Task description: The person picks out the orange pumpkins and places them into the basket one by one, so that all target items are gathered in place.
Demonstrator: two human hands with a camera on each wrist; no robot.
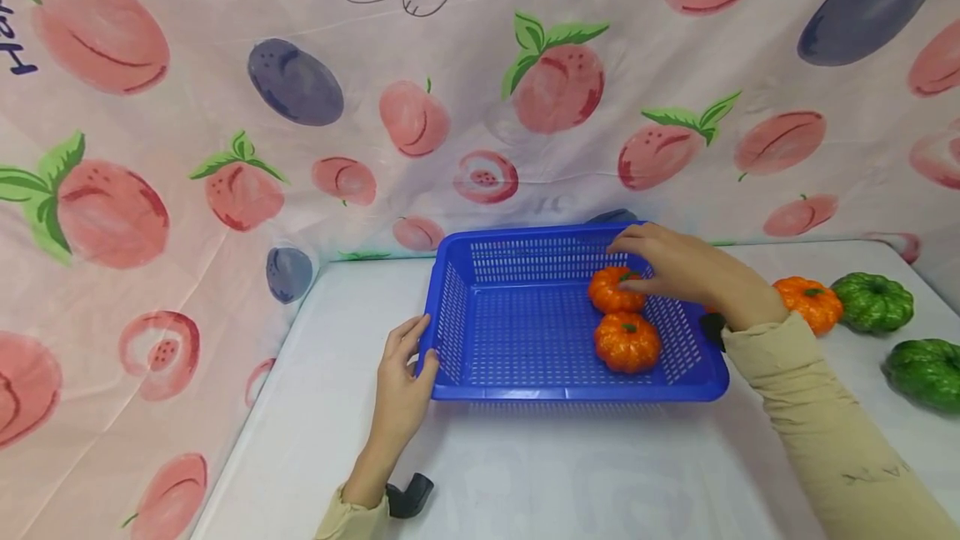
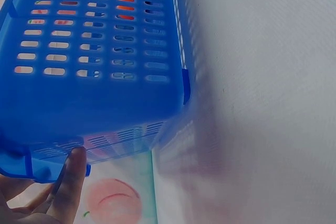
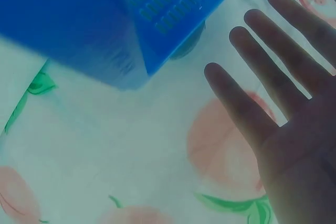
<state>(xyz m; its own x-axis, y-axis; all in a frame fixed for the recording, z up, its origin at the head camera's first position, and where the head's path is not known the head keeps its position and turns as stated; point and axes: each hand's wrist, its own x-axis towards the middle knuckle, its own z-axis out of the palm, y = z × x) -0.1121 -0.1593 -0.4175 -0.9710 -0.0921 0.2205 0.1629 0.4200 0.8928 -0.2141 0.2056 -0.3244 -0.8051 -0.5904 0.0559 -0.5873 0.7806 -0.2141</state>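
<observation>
A blue slotted plastic basket (image 1: 570, 392) stands on the white table. My left hand (image 1: 402, 386) grips its left rim, a finger lying against the outer side under the lip in the left wrist view. Inside, toward the right, two small orange pumpkins with green stems sit one behind the other: a rear pumpkin (image 1: 609, 292) and a front pumpkin (image 1: 628, 343). Over the basket's back right corner hovers my right hand (image 1: 678, 269), its thumb overlapping the rear pumpkin from above. The right wrist view shows its fingers (image 3: 268, 69) spread and straight, holding nothing.
Right of the basket lie another orange pumpkin (image 1: 810, 304), a green pumpkin (image 1: 872, 302) and a darker green one (image 1: 928, 373), partly behind the right arm. A fruit-printed cloth (image 1: 480, 73) hangs behind and to the left. Black straps (image 1: 409, 496) sit at the wrists.
</observation>
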